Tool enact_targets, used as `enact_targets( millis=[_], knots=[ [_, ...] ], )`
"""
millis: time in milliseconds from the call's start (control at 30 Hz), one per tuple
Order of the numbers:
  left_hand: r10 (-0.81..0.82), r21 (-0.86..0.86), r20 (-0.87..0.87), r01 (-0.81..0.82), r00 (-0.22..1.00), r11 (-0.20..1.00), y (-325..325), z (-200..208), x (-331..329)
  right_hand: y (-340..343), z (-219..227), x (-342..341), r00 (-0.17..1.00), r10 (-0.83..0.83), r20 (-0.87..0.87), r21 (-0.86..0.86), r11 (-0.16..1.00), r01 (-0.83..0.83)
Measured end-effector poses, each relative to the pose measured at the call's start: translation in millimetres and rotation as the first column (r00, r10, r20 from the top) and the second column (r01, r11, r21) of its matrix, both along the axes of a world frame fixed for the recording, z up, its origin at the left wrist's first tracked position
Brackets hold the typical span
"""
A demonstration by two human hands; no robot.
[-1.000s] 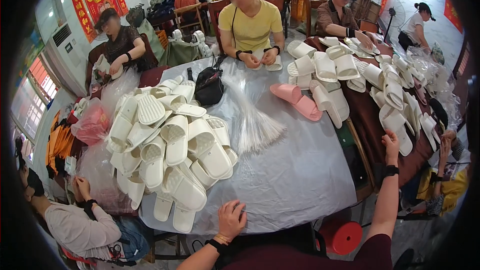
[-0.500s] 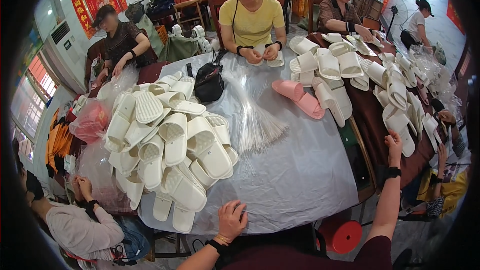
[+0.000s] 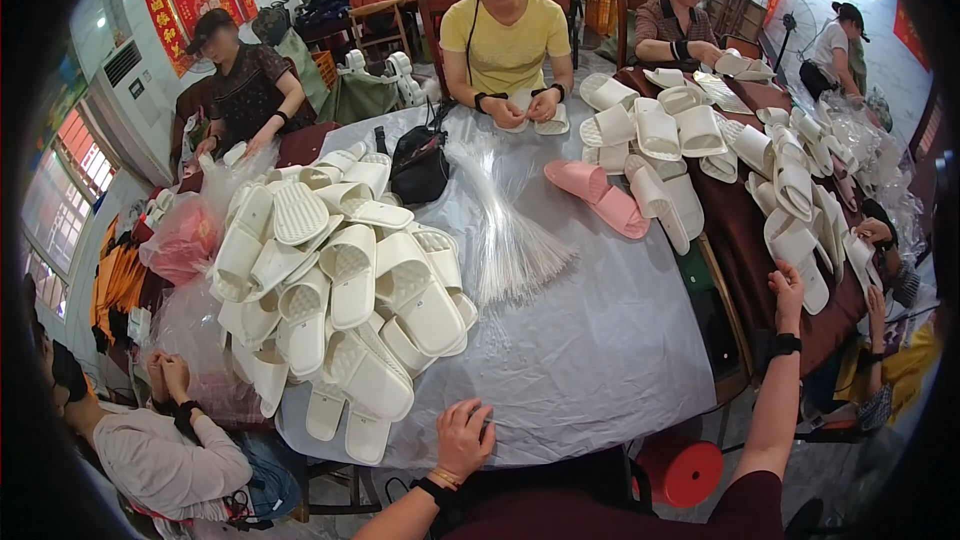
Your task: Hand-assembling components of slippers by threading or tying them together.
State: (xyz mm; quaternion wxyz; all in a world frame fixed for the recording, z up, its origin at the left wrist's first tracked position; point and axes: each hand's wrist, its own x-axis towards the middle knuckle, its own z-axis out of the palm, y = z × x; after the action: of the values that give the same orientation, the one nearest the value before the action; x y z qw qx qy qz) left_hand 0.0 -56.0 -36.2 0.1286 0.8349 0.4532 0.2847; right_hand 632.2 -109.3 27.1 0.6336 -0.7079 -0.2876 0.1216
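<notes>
My left hand (image 3: 465, 438) rests on the grey cloth at the near table edge, its fingers apart and loosely bent, with nothing in it. Out to the right, my right hand (image 3: 788, 292) has its fingers closed at the edge of a white slipper (image 3: 817, 298) in the pile on the dark red surface. Left of my left hand lies a large heap of white slippers (image 3: 350, 280). A fanned bundle of thin clear strips (image 3: 500, 230) stretches over the middle of the table. Beyond it sits a pair of pink slippers (image 3: 598, 198).
A black bag (image 3: 417, 162) stands behind the heap. Clear plastic bags (image 3: 195, 360) crowd the left side. A red stool (image 3: 682, 470) is below the near right edge. Co-workers sit around; one in a yellow shirt (image 3: 510, 40) faces me, another's hand (image 3: 876, 230) works at far right.
My hands stay almost in place. The back-right co-worker now holds white slippers up. At far right, another person's hands and a slipper have shifted slightly. The far-left person's hands moved.
</notes>
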Motion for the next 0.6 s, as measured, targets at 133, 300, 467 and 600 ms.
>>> enact_targets(
  millis=[133, 300, 467, 600],
  knots=[
    [0.001, 0.0, 0.002, -0.001, 1.0, 1.0, -0.2, -0.6, 0.2, -0.3, -0.7, 1.7, 1.0, 0.01, -0.003, -0.009, 1.0, -0.01],
    [-0.002, 0.0, 0.001, 0.002, 1.0, 1.0, -0.4, -0.2, -0.5, 0.3, -0.5, 1.6, 1.0, 0.012, 0.006, -0.016, 1.0, -0.012],
    [-0.006, -0.005, -0.001, 0.006, 1.0, 1.0, -0.6, 0.7, -0.8, 0.7, -1.5, 2.1, 1.0, 0.007, 0.004, -0.018, 1.0, -0.007],
    [-0.006, 0.003, 0.002, 0.006, 1.0, 1.0, -0.6, -0.3, -1.6, 1.1, -2.1, 1.7, 1.0, 0.011, 0.003, -0.015, 1.0, -0.011]
  ],
)
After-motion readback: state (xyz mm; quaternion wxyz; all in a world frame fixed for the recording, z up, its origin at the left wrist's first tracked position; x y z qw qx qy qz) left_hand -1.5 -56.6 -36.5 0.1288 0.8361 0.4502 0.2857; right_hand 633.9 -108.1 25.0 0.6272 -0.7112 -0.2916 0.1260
